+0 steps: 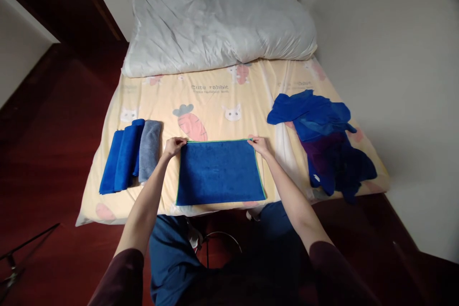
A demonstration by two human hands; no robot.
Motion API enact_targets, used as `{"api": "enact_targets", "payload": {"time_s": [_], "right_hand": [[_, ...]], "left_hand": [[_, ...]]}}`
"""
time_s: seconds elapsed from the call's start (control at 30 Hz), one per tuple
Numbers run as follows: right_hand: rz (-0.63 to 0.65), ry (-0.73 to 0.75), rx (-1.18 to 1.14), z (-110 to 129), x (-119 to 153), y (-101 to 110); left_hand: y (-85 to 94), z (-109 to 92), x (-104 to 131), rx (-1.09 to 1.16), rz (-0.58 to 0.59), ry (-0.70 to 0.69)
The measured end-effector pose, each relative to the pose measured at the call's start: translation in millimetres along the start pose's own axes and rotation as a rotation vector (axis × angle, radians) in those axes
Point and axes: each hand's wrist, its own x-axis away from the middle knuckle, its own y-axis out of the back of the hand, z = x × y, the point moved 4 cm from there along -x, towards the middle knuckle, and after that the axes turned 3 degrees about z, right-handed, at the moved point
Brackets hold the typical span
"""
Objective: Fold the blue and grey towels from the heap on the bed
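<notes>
A blue towel [220, 172] with green edging lies flat at the front of the bed. My left hand [174, 146] pinches its far left corner, and my right hand [260, 144] pinches its far right corner. To the left, several rolled or folded blue towels [124, 158] lie side by side, with a grey towel [149, 148] against them. Over on the right is a loose, crumpled heap of blue and purple cloths [321, 138].
The bed has a yellow sheet [211, 83] printed with rabbits and carrots. A bunched white quilt [222, 19] fills its far end. A white wall [409, 81] runs along the right, and dark red floor [53, 153] shows at left.
</notes>
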Motion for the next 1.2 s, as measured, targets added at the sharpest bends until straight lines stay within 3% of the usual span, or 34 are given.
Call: {"api": "enact_targets", "payload": {"time_s": [0.13, 0.3, 0.5, 0.67, 0.93, 1.2], "right_hand": [[0.028, -0.107, -0.133, 1.8, -1.0, 5.6], [0.093, -0.202, -0.079, 6.3, -8.3, 16.0], [-0.125, -0.126, 0.16, 9.9, -17.7, 8.6], [-0.242, -0.044, 0.274, 13.8, -12.0, -4.4], [-0.269, -0.029, 0.264, 16.3, -9.2, 1.0], [-0.329, -0.142, 0.152, 7.0, -17.6, -0.3]], "left_hand": [[0.8, -2.2, -1.0, -0.024, 0.01, -0.012], [3.6, -5.9, -7.2, -0.165, 0.032, -0.01], [3.5, -6.5, -17.3, -0.311, -0.055, 0.057], [-6.2, -10.1, -19.1, -0.397, -0.085, -0.041], [-7.5, -8.3, -26.3, -0.382, -0.061, 0.02], [-11.5, -13.4, -26.1, -0.387, -0.061, 0.067]]}}
